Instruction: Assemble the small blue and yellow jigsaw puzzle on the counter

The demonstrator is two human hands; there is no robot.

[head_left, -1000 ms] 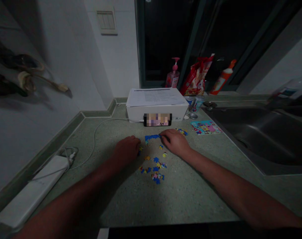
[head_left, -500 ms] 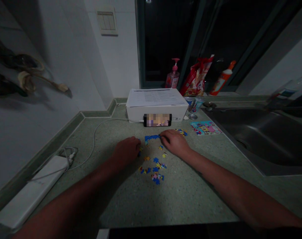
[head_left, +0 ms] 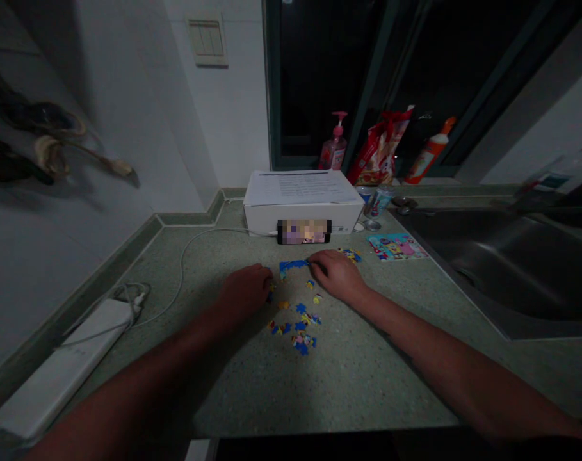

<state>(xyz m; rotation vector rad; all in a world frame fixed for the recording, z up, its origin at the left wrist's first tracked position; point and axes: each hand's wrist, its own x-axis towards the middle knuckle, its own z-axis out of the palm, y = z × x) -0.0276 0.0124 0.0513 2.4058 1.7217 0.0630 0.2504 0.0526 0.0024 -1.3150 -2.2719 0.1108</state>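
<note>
On a dim speckled countertop (head_left: 348, 378) lie several small blue and yellow puzzle pieces (head_left: 300, 326). A joined blue strip of pieces (head_left: 293, 264) lies between my hands. My left hand (head_left: 245, 291) rests knuckles-up with its fingers curled at the left end of the pieces, over a piece at its fingertips. My right hand (head_left: 336, 275) lies with its fingertips touching the right end of the blue strip. More loose pieces (head_left: 351, 255) sit just beyond my right hand. The light is too dim to tell how firmly either hand grips.
A white box (head_left: 303, 202) with a phone (head_left: 304, 231) propped against it stands behind the pieces, its cable running left. A picture card (head_left: 396, 246) lies right of it, beside the steel sink (head_left: 511, 269). Bottles and a red bag stand on the sill. A white power strip (head_left: 64, 368) lies far left.
Almost nothing has moved. My left hand has edged slightly right toward the blue strip; my right hand stays at the strip's right end.
</note>
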